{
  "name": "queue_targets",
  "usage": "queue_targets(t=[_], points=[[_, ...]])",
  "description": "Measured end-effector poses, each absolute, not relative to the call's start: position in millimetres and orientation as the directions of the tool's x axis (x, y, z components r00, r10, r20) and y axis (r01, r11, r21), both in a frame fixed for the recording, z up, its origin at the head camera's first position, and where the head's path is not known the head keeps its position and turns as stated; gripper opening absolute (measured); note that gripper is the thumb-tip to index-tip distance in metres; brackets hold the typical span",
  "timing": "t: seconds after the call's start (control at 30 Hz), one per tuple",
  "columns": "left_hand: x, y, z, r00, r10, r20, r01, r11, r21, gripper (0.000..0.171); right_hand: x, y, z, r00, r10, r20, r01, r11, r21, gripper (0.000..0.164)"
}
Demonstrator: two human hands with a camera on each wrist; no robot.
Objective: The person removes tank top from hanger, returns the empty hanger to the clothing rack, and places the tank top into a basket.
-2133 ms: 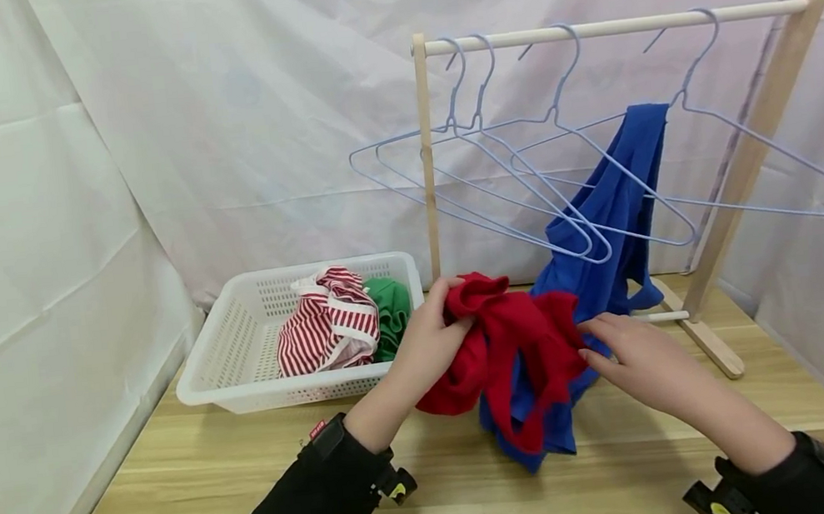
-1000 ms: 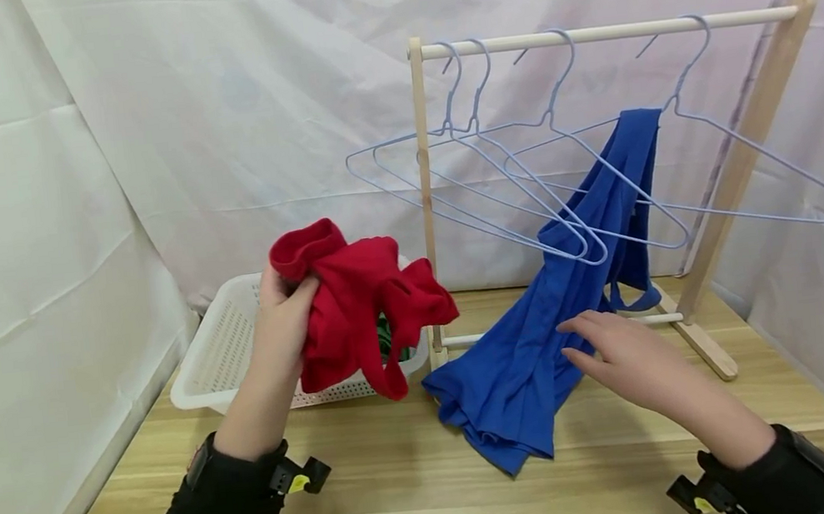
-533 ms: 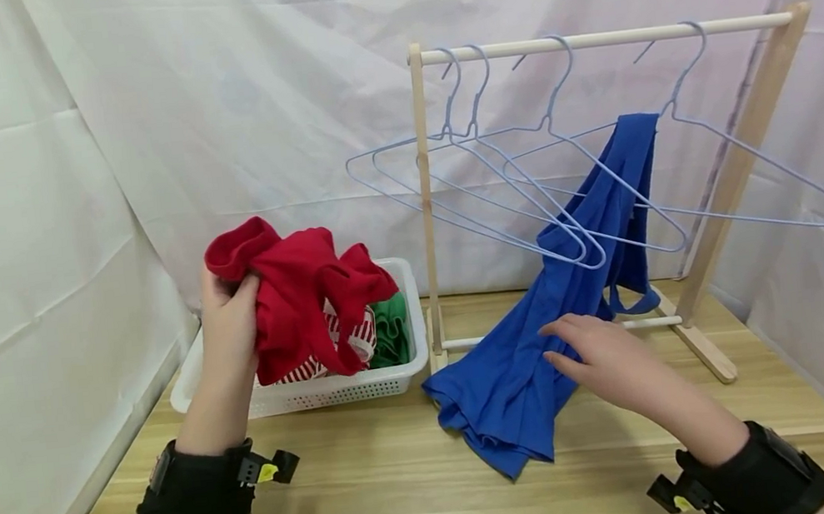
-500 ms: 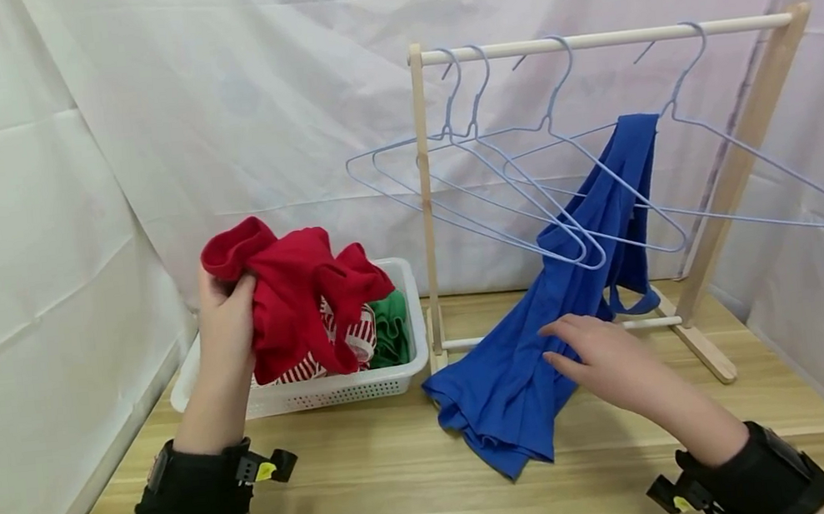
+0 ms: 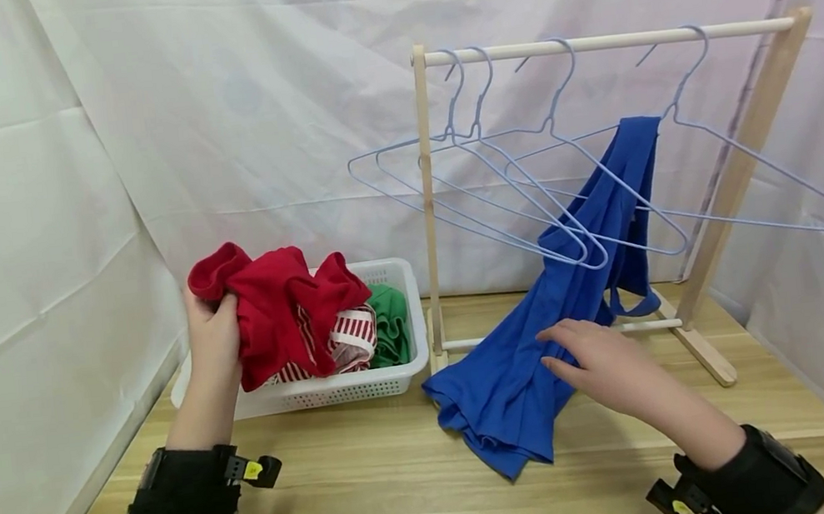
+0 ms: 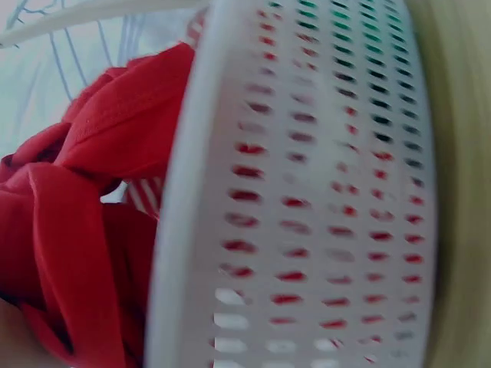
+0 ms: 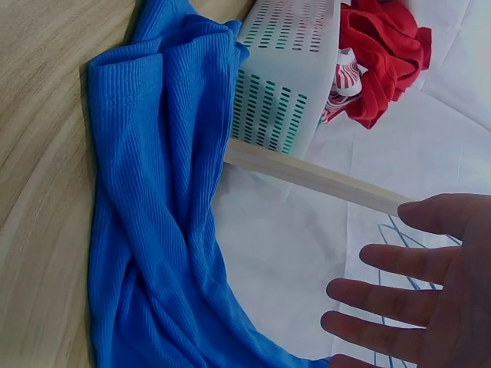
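Observation:
My left hand [image 5: 212, 332] grips a bunched red garment [image 5: 274, 305] over the left part of a white perforated basket [image 5: 321, 395]. Under the red cloth, a red-and-white striped garment [image 5: 354, 334] and a green one [image 5: 389, 326] lie in the basket. The left wrist view shows the red cloth beside the basket's rim; most of the hand is out of that view. My right hand [image 5: 604, 362] hovers with fingers spread near a blue ribbed garment [image 5: 523, 379]. That garment hangs by one strap from the rightmost hanger and trails onto the table.
A wooden rack [image 5: 608, 42] stands at the back right, with several pale blue wire hangers [image 5: 553, 129] on its rod. The wooden table [image 5: 375, 479] runs along the front. White cloth sheets [image 5: 255, 123] enclose the back and sides.
My left hand carried the red garment leftward from in front of the blue one to above the basket, then lowered it slightly. My right hand came off the red cloth and has since stayed nearly still.

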State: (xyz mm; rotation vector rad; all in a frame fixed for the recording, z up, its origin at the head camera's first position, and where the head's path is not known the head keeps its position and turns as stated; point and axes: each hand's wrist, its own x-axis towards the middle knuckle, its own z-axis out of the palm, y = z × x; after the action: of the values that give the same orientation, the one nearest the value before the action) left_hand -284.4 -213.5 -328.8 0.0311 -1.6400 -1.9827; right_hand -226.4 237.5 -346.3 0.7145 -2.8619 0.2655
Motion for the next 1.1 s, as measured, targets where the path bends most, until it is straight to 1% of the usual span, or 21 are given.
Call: queue_targets(t=[0.13,0.33,0.47,0.63,0.77,0.9,1.0,1.1], points=[[-289,-221,-340,-0.869,-0.417,0.265,0.316,-0.055,0.947,0.043,-227,238,-348,-0.867,-0.448,0.219,-0.481,0.867,-0.129,0.035],[-295,-229,-353,-0.901,-0.369,0.228,0.210,0.090,0.974,0.041,-227,238,-349,-0.866,-0.448,0.220,-0.481,0.868,-0.124,0.035],[-295,-233,-358,-0.913,-0.334,0.232,0.168,0.210,0.963,0.046,-226,238,-350,-0.864,-0.453,0.221,-0.486,0.865,-0.126,0.034],[-292,-235,-359,-0.935,-0.267,0.232,0.131,0.347,0.929,0.056,-226,239,-351,-0.860,-0.459,0.224,-0.493,0.860,-0.132,0.033],[-290,-235,-359,-0.947,-0.211,0.243,0.117,0.479,0.870,0.057,-226,240,-354,-0.861,-0.457,0.224,-0.492,0.860,-0.133,0.033],[-288,-238,-361,-0.951,-0.174,0.255,0.096,0.619,0.780,0.057,-227,242,-356,-0.861,-0.455,0.225,-0.491,0.861,-0.137,0.034],[-288,-241,-362,-0.950,-0.160,0.267,0.077,0.712,0.698,0.058,-227,243,-356,-0.864,-0.450,0.227,-0.487,0.862,-0.140,0.034],[-286,-243,-364,-0.947,-0.168,0.272,0.030,0.799,0.600,0.059,-229,244,-357,-0.867,-0.445,0.225,-0.480,0.866,-0.140,0.034]])
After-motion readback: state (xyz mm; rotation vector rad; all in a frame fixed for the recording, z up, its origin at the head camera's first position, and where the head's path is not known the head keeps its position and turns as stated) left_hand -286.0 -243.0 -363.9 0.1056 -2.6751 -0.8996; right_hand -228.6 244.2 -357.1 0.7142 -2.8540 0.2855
